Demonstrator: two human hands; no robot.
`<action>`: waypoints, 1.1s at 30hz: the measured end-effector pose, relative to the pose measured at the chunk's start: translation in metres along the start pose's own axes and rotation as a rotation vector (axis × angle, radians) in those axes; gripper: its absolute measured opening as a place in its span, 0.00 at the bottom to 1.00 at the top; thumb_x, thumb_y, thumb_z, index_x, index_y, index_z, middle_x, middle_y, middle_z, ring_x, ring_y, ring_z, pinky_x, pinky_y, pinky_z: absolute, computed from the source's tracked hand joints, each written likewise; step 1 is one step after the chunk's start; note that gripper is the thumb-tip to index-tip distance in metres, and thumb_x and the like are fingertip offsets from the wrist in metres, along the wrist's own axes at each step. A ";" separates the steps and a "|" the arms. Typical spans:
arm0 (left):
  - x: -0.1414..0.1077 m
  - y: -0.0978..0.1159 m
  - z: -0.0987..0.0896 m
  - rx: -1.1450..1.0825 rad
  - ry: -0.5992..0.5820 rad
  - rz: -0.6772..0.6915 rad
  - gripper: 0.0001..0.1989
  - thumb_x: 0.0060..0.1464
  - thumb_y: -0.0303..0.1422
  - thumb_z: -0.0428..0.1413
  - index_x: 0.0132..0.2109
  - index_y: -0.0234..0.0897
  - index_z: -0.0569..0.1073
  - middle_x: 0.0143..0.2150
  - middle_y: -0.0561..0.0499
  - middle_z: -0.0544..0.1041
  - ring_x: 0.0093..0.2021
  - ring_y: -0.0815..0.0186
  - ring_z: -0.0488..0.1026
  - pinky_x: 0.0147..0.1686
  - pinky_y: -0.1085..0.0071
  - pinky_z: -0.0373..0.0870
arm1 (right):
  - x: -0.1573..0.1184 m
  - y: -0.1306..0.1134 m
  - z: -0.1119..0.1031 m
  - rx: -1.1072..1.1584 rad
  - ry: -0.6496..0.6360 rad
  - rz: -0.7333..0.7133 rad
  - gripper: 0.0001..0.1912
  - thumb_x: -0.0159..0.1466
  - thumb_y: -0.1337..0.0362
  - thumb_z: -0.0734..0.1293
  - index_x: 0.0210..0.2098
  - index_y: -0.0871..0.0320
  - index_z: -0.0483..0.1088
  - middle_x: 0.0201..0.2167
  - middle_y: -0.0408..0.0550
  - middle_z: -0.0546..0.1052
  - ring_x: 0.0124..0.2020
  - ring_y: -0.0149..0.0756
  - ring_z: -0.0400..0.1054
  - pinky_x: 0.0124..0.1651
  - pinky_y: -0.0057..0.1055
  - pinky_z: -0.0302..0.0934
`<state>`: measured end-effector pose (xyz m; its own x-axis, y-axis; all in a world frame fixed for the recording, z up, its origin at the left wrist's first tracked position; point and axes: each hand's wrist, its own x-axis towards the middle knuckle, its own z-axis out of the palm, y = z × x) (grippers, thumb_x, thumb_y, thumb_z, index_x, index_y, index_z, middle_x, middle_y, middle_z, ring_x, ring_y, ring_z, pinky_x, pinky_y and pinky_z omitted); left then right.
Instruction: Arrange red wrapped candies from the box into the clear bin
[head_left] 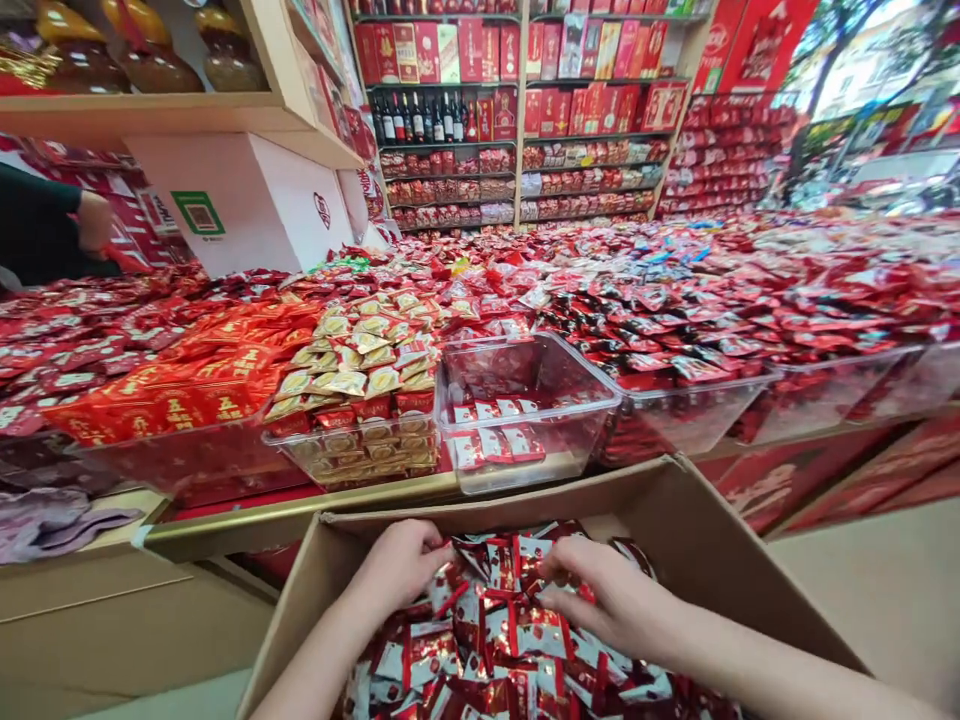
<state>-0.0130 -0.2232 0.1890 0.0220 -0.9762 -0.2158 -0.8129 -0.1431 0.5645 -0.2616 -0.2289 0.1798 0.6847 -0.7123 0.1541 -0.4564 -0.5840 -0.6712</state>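
Observation:
An open cardboard box (712, 530) holds a heap of small red-and-white wrapped sweets (480, 640). My left hand (405, 568) reaches in from the left, its fingers closed on a wrapped sweet at the far side of the heap. Opposite it, my right hand (611, 595) has thumb and fingers bent around other wrapped sweets; its fingertips are partly hidden among the packets. Just beyond the box stands a clear plastic bin (559, 425) with a few neat rows of the same-looking red-and-white packets (499, 445) on its bottom.
To the left of the clear bin are bins of gold packets (367, 350) and orange-red packets (202, 375); black-and-red packets (660, 330) lie to the right. A purple cloth (56, 525) rests at the left. Behind, a person's arm (94, 220) and shelves (450, 145) show.

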 end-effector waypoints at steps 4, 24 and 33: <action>-0.013 0.045 0.009 -0.302 0.038 0.120 0.17 0.50 0.44 0.49 0.30 0.36 0.72 0.27 0.53 0.74 0.28 0.68 0.68 0.30 0.74 0.63 | 0.008 0.005 0.010 0.328 -0.010 0.200 0.16 0.62 0.53 0.53 0.32 0.59 0.62 0.26 0.42 0.68 0.27 0.28 0.59 0.30 0.25 0.54; -0.026 0.063 0.038 -0.995 -0.112 0.002 0.15 0.41 0.37 0.61 0.37 0.34 0.71 0.26 0.54 0.76 0.26 0.70 0.71 0.28 0.75 0.69 | 0.012 0.005 0.006 0.362 0.149 0.132 0.21 0.62 0.51 0.52 0.22 0.60 0.58 0.19 0.39 0.58 0.22 0.25 0.51 0.25 0.23 0.48; -0.022 0.056 0.038 -0.910 -0.118 0.068 0.17 0.42 0.40 0.59 0.39 0.35 0.73 0.35 0.49 0.79 0.37 0.63 0.74 0.35 0.72 0.70 | 0.012 0.000 0.010 0.440 0.038 0.108 0.21 0.60 0.51 0.55 0.20 0.61 0.58 0.18 0.38 0.56 0.22 0.24 0.50 0.24 0.23 0.47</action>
<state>-0.0814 -0.2033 0.1951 -0.1095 -0.9713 -0.2111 -0.0379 -0.2082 0.9774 -0.2480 -0.2332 0.1745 0.6215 -0.7785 0.0877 -0.2330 -0.2906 -0.9280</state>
